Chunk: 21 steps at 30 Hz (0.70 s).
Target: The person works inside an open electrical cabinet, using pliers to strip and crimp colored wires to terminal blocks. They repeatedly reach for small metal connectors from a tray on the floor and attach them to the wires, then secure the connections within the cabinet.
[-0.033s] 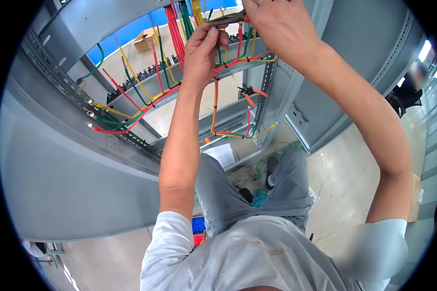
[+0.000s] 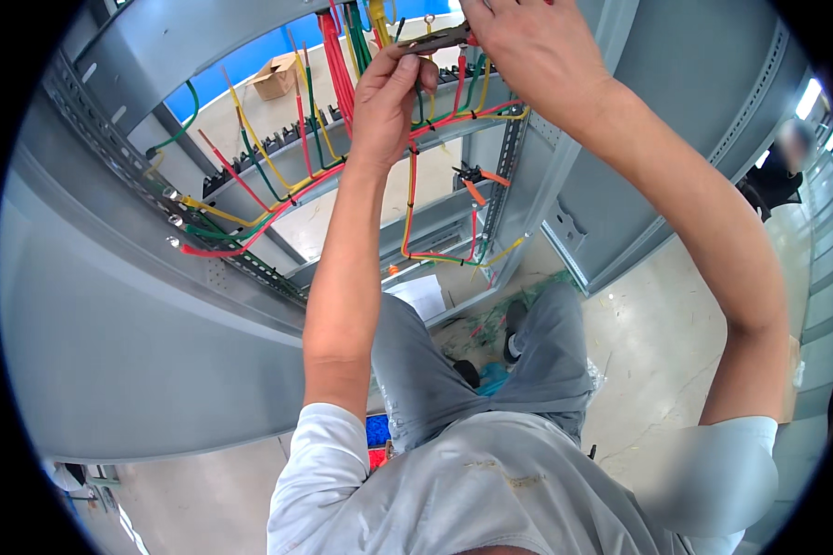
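The left hand (image 2: 384,100) is raised at the far centre of the scene, within a grey sheet-metal cabinet frame (image 2: 171,46). Its thumb and fingers are bent in beside the head of a dark metal plier-type tool (image 2: 435,40); whether they close on the tool or on a wire cannot be told. The right hand (image 2: 532,42), at the far right of the tool, is wrapped around the handle end, where a small red-orange portion shows. Some of its fingers are cut off by the far edge of the view. The tool lies crosswise between both hands, its head directed left.

Just left of the left hand, a bundle of red insulated wires (image 2: 335,69) hangs from the far beam, next to a bundle of green wires (image 2: 357,42) and a bundle of yellow wires (image 2: 379,20). A harness of red, yellow and green wires (image 2: 292,196), secured with black ties, crosses the frame; its left ends carry silver lugs (image 2: 173,241).

An open brown cardboard box (image 2: 274,79) stands on the floor beyond the frame. A white paper sheet (image 2: 420,296) lies near, left of the person's grey-trousered legs (image 2: 560,347).
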### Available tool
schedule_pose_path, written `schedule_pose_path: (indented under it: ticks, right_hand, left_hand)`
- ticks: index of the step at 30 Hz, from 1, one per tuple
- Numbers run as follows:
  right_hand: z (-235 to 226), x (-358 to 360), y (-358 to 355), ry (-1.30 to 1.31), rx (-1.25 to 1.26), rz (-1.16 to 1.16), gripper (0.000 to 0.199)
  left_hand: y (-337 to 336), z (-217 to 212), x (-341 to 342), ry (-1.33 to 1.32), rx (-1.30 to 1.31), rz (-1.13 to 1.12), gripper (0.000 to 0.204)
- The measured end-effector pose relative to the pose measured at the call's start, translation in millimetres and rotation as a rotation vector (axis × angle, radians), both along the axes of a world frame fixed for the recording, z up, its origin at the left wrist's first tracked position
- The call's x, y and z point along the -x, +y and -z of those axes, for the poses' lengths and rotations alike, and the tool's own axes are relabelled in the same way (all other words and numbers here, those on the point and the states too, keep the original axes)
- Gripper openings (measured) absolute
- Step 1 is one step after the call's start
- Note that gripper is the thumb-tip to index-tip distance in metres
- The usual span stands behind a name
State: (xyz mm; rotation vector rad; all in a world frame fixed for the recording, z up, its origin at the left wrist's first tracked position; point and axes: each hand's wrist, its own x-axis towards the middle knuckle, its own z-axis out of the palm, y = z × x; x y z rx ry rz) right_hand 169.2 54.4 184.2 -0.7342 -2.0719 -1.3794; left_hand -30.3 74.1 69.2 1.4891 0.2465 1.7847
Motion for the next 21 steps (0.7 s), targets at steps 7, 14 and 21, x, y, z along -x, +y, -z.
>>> schedule_pose_path:
  ticks: [7,14,21]
  right_hand:
    - [-15.3,6.0,6.4,-0.065,0.198,0.006,0.023]
    - [-19.8,13.0,18.5,-0.044,0.424,-0.101,0.016]
    - [-19.2,13.9,17.5,0.044,0.591,-0.096,0.012]
  left_hand:
    - [4.5,-0.4,-0.3,-0.074,-0.014,0.068,0.022]
    - [6.3,5.9,-9.9,-0.257,-0.069,0.037,0.019]
    - [14.8,5.7,-19.8,-0.308,-0.099,-0.062,0.021]
